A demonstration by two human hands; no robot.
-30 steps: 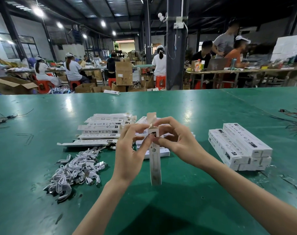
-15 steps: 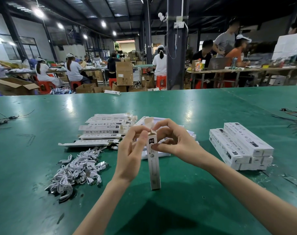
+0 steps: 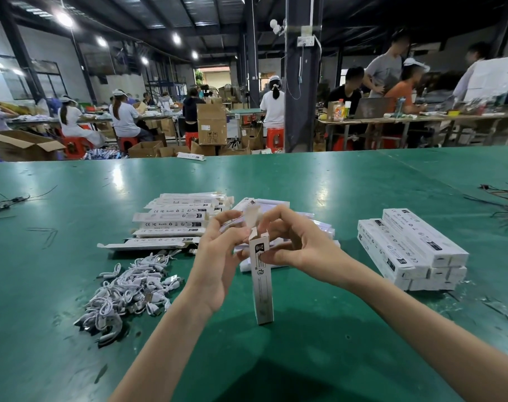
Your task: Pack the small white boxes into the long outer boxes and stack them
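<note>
Long outer box [image 3: 263,282] upright on green table [image 3: 334,184], centre front, bottom end on the surface, top flap [image 3: 252,217] open. Pinched near the top from both sides: left hand [image 3: 218,262] on the left edge, right hand [image 3: 299,250] on the right face, fingers curled. Probably light, thin card, stiff lengthwise but easily dented; best held by the long edges near the open end, not by the flap. One box in hand. Finished stack [image 3: 412,250] well to the right, about five visible. Flat cartons [image 3: 174,224] to the left, roughly seven, overlapping. Cable heap [image 3: 131,291] front left, too many to count. Contents of the held box not visible.
</note>
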